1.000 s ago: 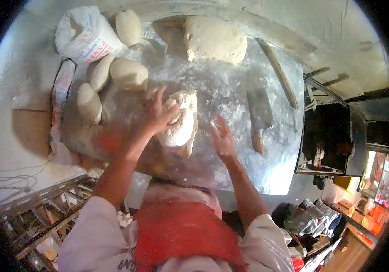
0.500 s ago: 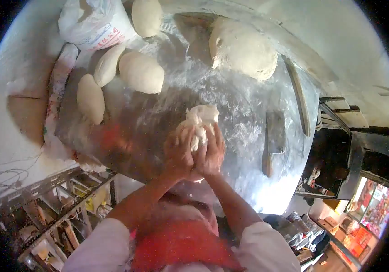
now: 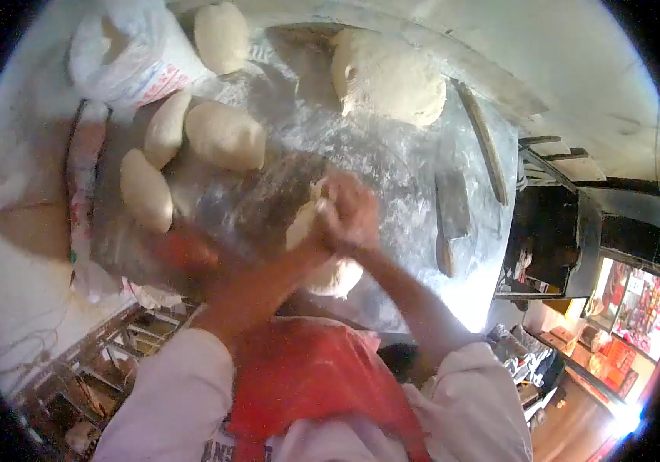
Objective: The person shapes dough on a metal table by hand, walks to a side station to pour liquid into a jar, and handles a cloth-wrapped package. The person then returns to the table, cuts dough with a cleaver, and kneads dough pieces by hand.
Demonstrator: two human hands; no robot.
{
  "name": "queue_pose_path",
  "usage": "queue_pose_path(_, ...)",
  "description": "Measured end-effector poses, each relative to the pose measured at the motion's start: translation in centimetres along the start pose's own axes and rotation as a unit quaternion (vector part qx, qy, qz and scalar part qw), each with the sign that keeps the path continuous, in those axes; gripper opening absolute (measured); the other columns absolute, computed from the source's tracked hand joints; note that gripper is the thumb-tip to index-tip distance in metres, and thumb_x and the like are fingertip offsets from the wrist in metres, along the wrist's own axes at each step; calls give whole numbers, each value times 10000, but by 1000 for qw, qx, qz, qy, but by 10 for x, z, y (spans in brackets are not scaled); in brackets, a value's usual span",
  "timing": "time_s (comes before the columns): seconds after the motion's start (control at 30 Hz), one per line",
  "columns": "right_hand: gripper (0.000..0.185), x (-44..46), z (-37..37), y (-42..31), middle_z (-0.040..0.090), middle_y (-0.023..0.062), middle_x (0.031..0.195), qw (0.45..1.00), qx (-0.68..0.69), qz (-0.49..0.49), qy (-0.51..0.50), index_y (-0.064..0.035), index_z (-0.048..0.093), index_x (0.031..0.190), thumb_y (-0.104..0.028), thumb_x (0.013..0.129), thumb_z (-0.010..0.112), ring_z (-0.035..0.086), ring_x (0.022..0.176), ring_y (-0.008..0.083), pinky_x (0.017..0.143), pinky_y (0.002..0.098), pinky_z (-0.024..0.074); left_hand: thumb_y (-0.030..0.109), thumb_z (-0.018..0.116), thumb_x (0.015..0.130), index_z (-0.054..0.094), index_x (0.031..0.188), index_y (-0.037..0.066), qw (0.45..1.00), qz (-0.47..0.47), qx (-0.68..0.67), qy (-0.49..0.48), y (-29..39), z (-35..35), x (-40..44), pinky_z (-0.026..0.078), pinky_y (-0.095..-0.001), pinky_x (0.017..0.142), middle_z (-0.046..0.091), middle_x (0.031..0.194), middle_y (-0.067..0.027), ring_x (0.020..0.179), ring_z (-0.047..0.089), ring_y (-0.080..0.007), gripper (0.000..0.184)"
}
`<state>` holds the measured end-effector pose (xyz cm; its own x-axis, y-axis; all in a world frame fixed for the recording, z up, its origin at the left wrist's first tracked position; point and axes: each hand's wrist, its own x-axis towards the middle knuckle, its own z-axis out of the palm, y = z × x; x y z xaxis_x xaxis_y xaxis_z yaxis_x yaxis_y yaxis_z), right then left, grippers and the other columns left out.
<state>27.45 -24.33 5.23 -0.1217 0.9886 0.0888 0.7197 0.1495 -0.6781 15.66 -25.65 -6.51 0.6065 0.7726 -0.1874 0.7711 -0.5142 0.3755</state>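
A piece of dough lies on the floury metal worktop in front of me. My left hand and my right hand are pressed together on top of it, one partly overlapping the other. Their fingers look closed over the dough, though motion smears them and hides the exact grip. Pale dough shows to the left of the hands and below the wrists.
Several smooth dough lumps sit at the left, near a white printed sack. A large dough mass rests at the back. On the right lie a cleaver and a long wooden stick.
My hands have gone from side by side around the dough to overlapping on top of it, with the arms crossing closer. The camera view has shifted, so the worktop items appear further left.
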Motion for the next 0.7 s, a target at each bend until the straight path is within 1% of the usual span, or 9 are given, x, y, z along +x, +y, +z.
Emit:
queue_pose_path(0.03,638,-10,-2,-12,535,143,1487,996,-85,0,-8,-132,579,1440,-480,911,653,454,1399,398,1188,573,293,266,533,1017,471,1470,36,1000,-7,-28,11,8,-11,-17,272,-466,1250,519,1448,-179,1396,447,-342,512)
queue_pose_path(0.1,630,-22,19,3,573,106,1463,995,-65,-53,54,-174,650,1371,-520,848,708,472,1403,355,1203,606,255,270,539,1013,464,1474,35,997,-17,-67,40,12,-18,-31,270,-466,1251,513,1453,-179,1398,444,-341,523)
queue_pose_path(0.27,451,4,28,28,604,64,1456,992,-98,-66,45,-189,765,1155,-479,811,729,522,1357,319,1167,598,306,278,553,1002,446,1483,33,992,-26,-115,39,0,-21,21,265,-464,1251,499,1464,-181,1404,436,-337,551)
queue_pose_path(0.43,420,14,34,45,608,47,1456,980,-152,-99,83,-211,750,1185,-402,812,722,514,1354,308,1162,583,314,287,567,990,429,1491,31,992,-23,-119,44,3,-15,21,261,-461,1252,485,1475,-182,1409,428,-334,580)
queue_pose_path(0.5,388,15,29,42,621,54,1425,982,-161,-85,59,-198,739,1191,-368,844,704,504,1360,324,1173,586,294,291,573,986,422,1495,30,993,-18,-111,29,-1,-11,18,259,-461,1252,480,1479,-182,1412,425,-332,592)
queue_pose_path(0.57,362,17,18,29,612,97,1411,990,-124,-54,47,-163,737,1159,-309,840,651,475,1368,360,1218,604,231,295,578,981,415,1498,29,994,-9,-106,16,1,-16,19,257,-460,1253,474,1484,-183,1414,421,-331,604)
queue_pose_path(0.6,394,10,16,28,632,101,1394,998,-50,-7,40,-160,733,1200,-332,861,630,483,1368,362,1207,589,246,296,581,979,411,1500,28,995,-11,-100,22,6,-22,17,256,-459,1253,471,1486,-183,1415,420,-330,610)
queue_pose_path(0.63,394,-7,16,18,632,101,1394,998,-45,0,36,-160,733,1200,-332,861,630,483,1368,362,1207,589,246,298,584,977,408,1502,28,994,-15,-102,33,16,-23,4,255,-459,1253,468,1488,-183,1416,418,-329,616)
queue_pose_path(0.7,418,-37,20,3,634,93,1407,998,-1,-59,39,-153,728,1238,-342,885,608,495,1367,349,1187,579,262,302,589,973,401,1505,27,990,-27,-120,69,27,-23,-21,253,-458,1253,463,1493,-184,1418,415,-328,628)
